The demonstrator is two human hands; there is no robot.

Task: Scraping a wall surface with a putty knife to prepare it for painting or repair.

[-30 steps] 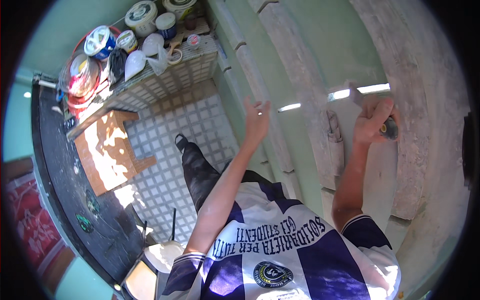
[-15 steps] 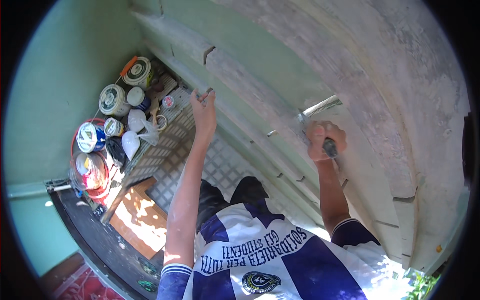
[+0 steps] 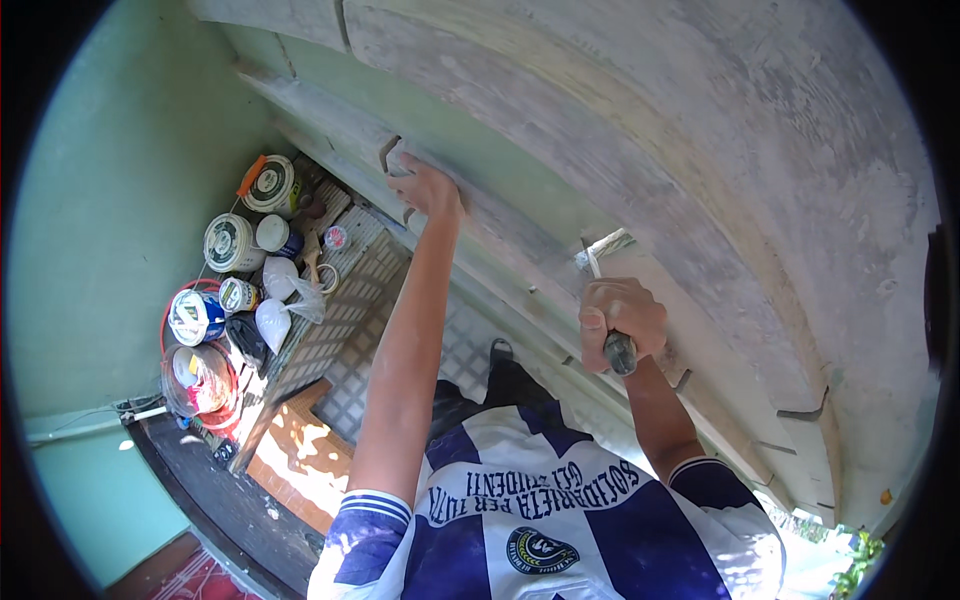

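Pale, whitish wooden slats [image 3: 500, 222] run diagonally across the view, with dark gaps at their joints. My left hand [image 3: 430, 188] is at one slat, next to a dark joint gap, its fingers curled over the slat's edge. The fingertips are partly hidden. In my right hand [image 3: 625, 315] is a scraper-like tool, its thick dark handle [image 3: 620, 352] poking out toward me. The tool's narrow pale shaft [image 3: 592, 262] points away toward a small bright opening [image 3: 608, 246] between slats. The tool's tip is hard to make out.
Several lidded paint buckets [image 3: 230, 243], clear plastic bags [image 3: 272, 322] and a tape roll [image 3: 327, 278] stand on a slatted bench [image 3: 362, 235] at the left. A green wall [image 3: 110, 220] rises behind them. A broad, pale curved surface [image 3: 800, 130] fills the right side.
My left hand has moved onto the upper slat, its fingers now curled over the edge. My right hand has shifted a little left and nearer with the tool. The view has also shifted.
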